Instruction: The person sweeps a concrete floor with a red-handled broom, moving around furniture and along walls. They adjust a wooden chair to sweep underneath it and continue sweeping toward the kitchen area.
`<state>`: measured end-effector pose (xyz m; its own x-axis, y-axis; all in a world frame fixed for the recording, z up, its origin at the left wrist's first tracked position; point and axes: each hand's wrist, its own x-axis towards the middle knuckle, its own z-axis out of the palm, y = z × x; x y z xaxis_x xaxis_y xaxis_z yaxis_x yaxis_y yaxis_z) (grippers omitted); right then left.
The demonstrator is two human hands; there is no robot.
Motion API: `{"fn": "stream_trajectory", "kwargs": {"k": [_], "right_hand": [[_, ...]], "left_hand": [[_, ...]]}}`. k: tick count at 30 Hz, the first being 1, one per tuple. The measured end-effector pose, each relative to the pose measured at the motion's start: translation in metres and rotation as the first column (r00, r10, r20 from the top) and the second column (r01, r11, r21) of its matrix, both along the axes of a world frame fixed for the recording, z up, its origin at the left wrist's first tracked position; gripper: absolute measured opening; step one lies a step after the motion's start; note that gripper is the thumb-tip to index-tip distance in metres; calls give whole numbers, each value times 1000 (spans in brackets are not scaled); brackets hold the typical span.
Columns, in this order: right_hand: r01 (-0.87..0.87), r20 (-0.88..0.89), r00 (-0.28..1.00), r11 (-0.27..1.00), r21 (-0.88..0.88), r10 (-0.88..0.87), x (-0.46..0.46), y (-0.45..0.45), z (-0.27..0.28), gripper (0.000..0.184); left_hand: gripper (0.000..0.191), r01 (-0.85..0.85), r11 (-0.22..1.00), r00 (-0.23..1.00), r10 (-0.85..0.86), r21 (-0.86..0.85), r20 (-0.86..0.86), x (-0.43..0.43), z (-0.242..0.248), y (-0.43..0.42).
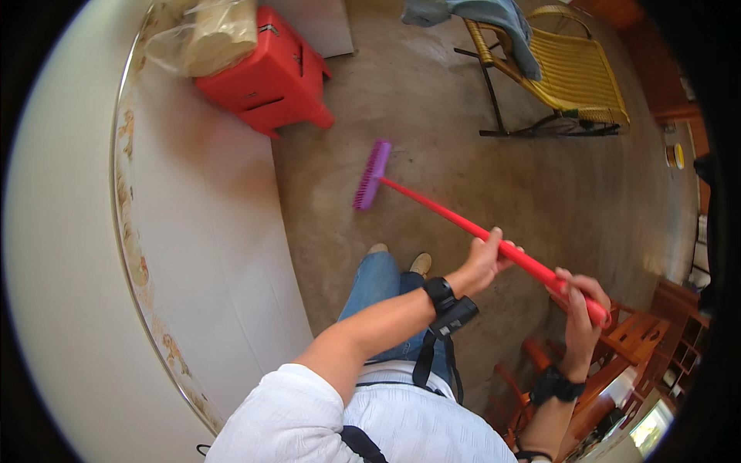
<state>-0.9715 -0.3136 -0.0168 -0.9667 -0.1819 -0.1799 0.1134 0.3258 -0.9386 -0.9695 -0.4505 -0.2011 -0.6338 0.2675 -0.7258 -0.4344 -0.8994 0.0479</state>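
A broom with a purple plastic head (373, 173) and a red handle (431, 204) slants across the view. The head rests on or just above the brown floor, its bristles facing the white wall on the left. My left hand (485, 261) wraps the handle partway up, with the thumb along its top. Close to the handle's upper end, my right hand (582, 295) grips it from above, and the hanging loop end sticks out past the fingers. Both wrists wear black straps, and a small black device sits on the left one.
A red plastic stool (260, 81) stands against the tiled wall (202, 231), carrying a clear plastic bag (223, 37) of pale items. At the upper right is a yellow woven rocking chair (573, 69) with blue denim cloth (515, 29) draped over it. Wooden furniture (637, 335) stands at the lower right.
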Motion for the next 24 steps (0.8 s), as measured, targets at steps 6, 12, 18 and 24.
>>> {"fn": "stream_trajectory", "kwargs": {"k": [6,12,18,24], "right_hand": [[-189,117,966,937,-293,232,-76,-136,-43,15],[-351,132,903,878,-326,409,-139,-304,-72,14],[-321,197,901,900,-296,386,-179,-400,-87,14],[-160,259,938,951,-263,230,-166,-407,-62,14]], "left_hand": [[25,-324,939,946,320,-115,-53,-25,-31,-154],[29,-462,848,885,458,-261,-83,-62,-63,-309],[28,-440,843,893,448,-310,-51,-105,-88,-393],[25,-349,906,926,372,-238,58,-99,-61,-389]]}}
